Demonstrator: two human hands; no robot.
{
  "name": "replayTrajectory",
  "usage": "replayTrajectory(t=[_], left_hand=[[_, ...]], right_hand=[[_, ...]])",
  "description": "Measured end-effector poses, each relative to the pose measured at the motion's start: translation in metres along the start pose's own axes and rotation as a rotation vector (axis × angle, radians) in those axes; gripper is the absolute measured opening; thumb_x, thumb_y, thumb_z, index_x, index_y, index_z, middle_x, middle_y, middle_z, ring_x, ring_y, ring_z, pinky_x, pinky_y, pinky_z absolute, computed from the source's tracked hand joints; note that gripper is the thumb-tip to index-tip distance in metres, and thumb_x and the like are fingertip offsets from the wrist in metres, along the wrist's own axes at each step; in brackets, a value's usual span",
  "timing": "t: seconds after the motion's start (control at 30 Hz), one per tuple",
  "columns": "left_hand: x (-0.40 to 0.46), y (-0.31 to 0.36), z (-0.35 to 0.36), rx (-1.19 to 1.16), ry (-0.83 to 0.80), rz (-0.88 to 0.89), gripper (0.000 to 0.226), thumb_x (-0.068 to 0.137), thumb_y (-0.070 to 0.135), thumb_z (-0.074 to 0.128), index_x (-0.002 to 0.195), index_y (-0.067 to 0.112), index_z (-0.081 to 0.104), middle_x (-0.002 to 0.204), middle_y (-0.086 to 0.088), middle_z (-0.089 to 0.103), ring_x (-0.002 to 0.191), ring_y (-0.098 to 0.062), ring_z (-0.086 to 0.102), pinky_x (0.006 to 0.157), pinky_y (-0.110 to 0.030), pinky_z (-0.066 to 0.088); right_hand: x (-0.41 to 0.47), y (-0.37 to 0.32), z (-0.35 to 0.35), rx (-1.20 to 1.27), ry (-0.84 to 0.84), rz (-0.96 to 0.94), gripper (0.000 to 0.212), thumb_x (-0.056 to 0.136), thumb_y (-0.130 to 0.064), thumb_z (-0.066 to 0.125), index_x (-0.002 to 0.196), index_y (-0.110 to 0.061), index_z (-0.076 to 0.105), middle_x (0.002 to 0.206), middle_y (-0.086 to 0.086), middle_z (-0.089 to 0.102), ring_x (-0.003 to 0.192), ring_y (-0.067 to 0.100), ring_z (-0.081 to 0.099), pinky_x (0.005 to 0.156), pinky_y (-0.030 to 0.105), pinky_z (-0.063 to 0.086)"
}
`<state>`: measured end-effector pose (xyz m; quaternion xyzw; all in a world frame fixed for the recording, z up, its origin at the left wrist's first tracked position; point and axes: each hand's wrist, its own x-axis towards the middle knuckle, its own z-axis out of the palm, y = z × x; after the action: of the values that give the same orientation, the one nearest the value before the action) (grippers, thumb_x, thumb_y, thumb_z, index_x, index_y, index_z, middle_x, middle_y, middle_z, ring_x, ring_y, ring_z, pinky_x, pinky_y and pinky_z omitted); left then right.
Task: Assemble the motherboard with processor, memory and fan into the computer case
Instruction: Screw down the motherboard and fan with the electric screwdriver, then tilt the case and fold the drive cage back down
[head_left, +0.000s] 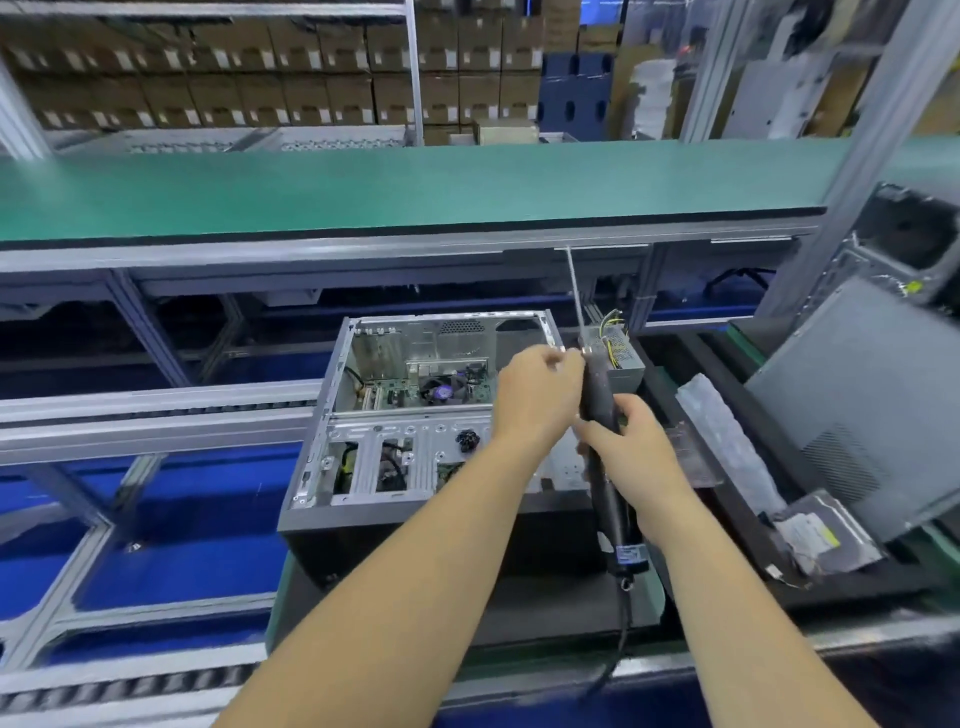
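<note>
A worker's right hand (621, 434) grips an electric screwdriver (605, 447), bit up, while the left hand (537, 397) pinches at its chuck; the motherboard (431, 389) sits inside the open case (415, 410). Screw-fastening likely follows, needing the bit turned downward.

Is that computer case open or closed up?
Open: the silver metal computer case has no side panel on, so the green motherboard and its black fan show inside.

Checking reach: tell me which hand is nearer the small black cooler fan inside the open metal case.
Left. The left hand hovers just right of the fan; the right hand grips the black electric screwdriver farther right.
</note>
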<state>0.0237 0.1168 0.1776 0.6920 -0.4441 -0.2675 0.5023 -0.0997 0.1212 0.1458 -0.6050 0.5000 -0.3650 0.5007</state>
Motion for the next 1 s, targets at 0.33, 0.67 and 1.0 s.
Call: replayTrajectory(t=[0.33, 0.67, 1.0], left_hand=[[-0.064, -0.130, -0.151, 0.652, 0.577, 0.274, 0.031, 0.091, 0.034, 0.046, 0.114, 0.016, 0.057, 0.112, -0.004, 0.057, 0.103, -0.026, 0.049, 0.087, -0.040, 0.035], [-0.226, -0.294, -0.255, 0.732, 0.768, -0.275, 0.036, 0.090, 0.035, 0.040, 0.112, 0.014, 0.059, 0.114, -0.007, 0.057, 0.104, -0.032, 0.050, 0.090, -0.046, 0.035], [-0.366, -0.381, -0.319, 0.865, 0.856, -0.662, 0.037, 0.090, 0.030, 0.044, 0.120, 0.013, 0.057, 0.118, -0.011, 0.056, 0.103, -0.033, 0.048, 0.089, -0.045, 0.032]], right_hand=[[-0.063, 0.013, 0.159, -0.418, -0.278, -0.257, 0.047, 0.084, -0.039, 0.075, 0.115, -0.037, 0.039, 0.089, -0.011, 0.063, 0.068, 0.004, 0.063, 0.054, 0.027, 0.050], [-0.180, 0.083, 0.326, -0.796, -0.656, -0.627, 0.036, 0.086, -0.036, 0.063, 0.111, -0.025, 0.040, 0.077, -0.005, 0.053, 0.064, 0.030, 0.049, 0.050, 0.035, 0.035], [-0.309, 0.165, 0.444, -0.550, -0.964, -0.220, 0.049, 0.097, -0.033, 0.058, 0.136, -0.021, 0.030, 0.113, 0.015, 0.064, 0.099, 0.036, 0.063, 0.077, 0.042, 0.050]])
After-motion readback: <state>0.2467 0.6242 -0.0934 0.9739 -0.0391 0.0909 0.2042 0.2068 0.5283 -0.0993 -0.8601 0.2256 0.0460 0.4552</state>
